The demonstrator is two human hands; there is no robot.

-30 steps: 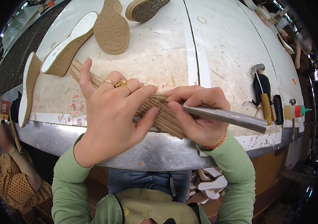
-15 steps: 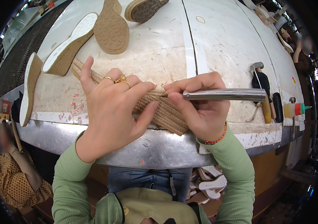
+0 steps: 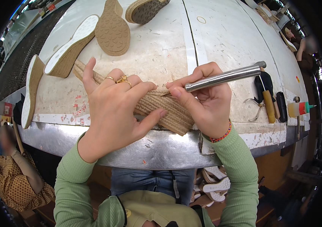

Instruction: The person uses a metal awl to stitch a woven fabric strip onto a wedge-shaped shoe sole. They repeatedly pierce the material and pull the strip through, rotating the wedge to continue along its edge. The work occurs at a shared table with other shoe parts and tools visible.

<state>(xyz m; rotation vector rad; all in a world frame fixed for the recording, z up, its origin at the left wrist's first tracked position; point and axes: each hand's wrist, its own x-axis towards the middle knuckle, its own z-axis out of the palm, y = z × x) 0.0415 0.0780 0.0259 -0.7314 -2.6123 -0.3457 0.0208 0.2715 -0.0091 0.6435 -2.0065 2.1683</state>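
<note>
Swung upward since the earlier frame, the free end of the smooth silver metal rod (image 3: 223, 79) now points to the upper right, and the right hand (image 3: 208, 113) sits slightly higher. Beneath everything spreads one scuffed white surface (image 3: 229, 41) with a metal front edge. Five wedge soles occupy it: two white-topped, tan-sided wedges (image 3: 68, 47) at the left, one tan patterned outsole (image 3: 113, 34), one dark-treaded wedge (image 3: 146, 10), and the braided tan rope-covered wedge (image 3: 176, 117) near the front edge, lying diagonally under the left hand (image 3: 112, 108). Its plaited rows run close and even. The left hand presses and grips this wedge; the right hand grasps the rod, thumb and forefinger pinched against the braid, though what they pinch is too small to tell. Smaller are one yellow-handled tool (image 3: 269, 106), one red-and-green-capped bottle (image 3: 297, 109) and one thin loop (image 3: 201, 19).
</note>
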